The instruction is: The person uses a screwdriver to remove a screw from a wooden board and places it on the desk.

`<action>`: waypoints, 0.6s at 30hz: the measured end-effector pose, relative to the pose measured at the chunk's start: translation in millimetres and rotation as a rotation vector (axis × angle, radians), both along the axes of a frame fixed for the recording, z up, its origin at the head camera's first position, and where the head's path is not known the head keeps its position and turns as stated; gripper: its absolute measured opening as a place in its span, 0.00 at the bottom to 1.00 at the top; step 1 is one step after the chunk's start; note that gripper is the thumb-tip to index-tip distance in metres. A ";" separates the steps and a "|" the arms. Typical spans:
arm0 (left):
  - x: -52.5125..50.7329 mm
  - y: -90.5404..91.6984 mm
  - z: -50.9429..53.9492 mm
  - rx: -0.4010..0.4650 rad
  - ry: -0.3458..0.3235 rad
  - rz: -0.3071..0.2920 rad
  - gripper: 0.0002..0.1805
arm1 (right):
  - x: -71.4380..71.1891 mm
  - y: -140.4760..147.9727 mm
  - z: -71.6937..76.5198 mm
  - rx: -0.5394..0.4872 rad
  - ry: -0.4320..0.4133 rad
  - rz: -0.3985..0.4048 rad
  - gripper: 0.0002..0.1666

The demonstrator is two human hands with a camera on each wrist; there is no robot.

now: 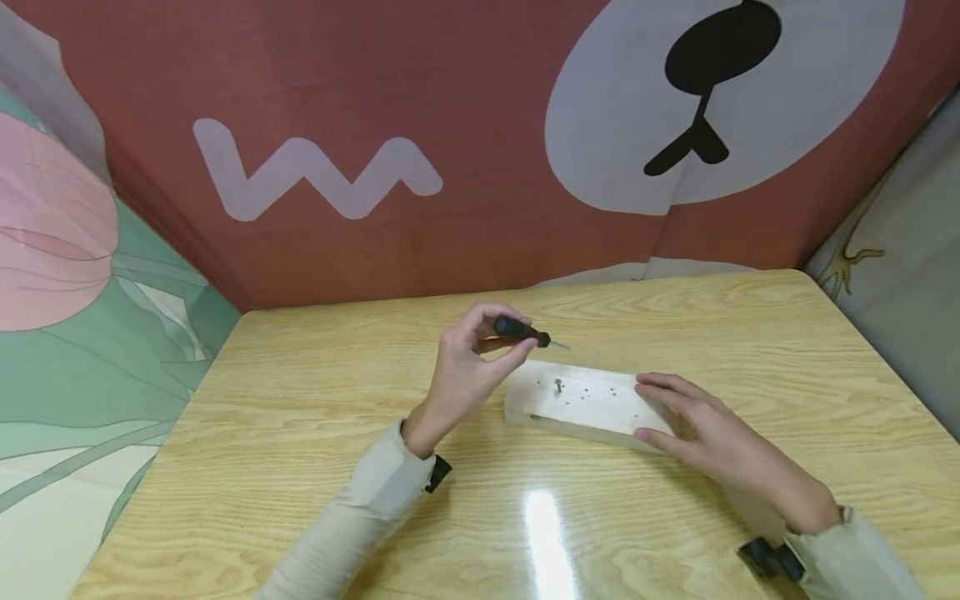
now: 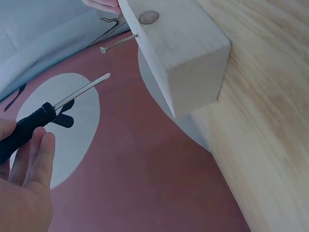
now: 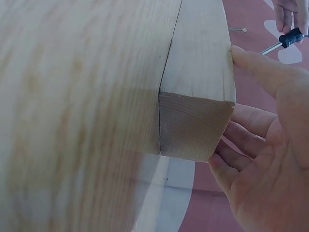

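Note:
My left hand holds a screwdriver by its black handle, above the left end of a pale wooden block. In the left wrist view, the metal shaft points toward a threaded screw that stands partly out of the block's top face. A gap separates the tip from the screw head. Several small holes dot that face around the screw. At the block's right end, my right hand grips it, thumb on the near edge and fingers at the far edge.
The block lies on a wood-grain table whose back edge meets a reddish-brown cloth with a cartoon print. Patterned cloth also hangs at the left and right. A dark knot marks the block's side.

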State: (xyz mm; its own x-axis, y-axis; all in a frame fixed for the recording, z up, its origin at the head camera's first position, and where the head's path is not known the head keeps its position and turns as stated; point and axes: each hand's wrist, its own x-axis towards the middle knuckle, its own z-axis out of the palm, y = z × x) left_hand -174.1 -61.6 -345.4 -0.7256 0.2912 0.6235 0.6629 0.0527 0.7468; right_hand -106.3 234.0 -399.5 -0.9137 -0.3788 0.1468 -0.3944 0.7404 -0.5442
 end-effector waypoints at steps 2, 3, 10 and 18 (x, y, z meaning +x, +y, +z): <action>0.2 -1.5 0.0 -0.007 -0.007 0.010 0.16 | 0.0 0.1 -0.1 0.006 -0.005 0.002 0.36; 0.2 -2.3 0.0 -0.011 -0.011 0.014 0.16 | 0.0 0.1 0.1 0.010 -0.007 0.001 0.36; -2.3 -8.7 -1.9 -0.041 -0.020 0.014 0.15 | 0.1 1.2 4.7 0.024 0.017 0.001 0.34; -3.7 -17.4 -6.2 -0.071 -0.012 0.018 0.13 | -4.3 -1.9 14.7 0.002 0.006 0.018 0.34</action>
State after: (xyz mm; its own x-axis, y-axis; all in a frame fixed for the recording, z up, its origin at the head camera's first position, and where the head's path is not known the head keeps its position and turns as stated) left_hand -177.8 -79.0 -351.6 -0.7384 0.3211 0.5930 0.6524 0.1174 0.7487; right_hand -110.6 232.2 -384.8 -0.9057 -0.3958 0.1517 -0.4113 0.7339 -0.5406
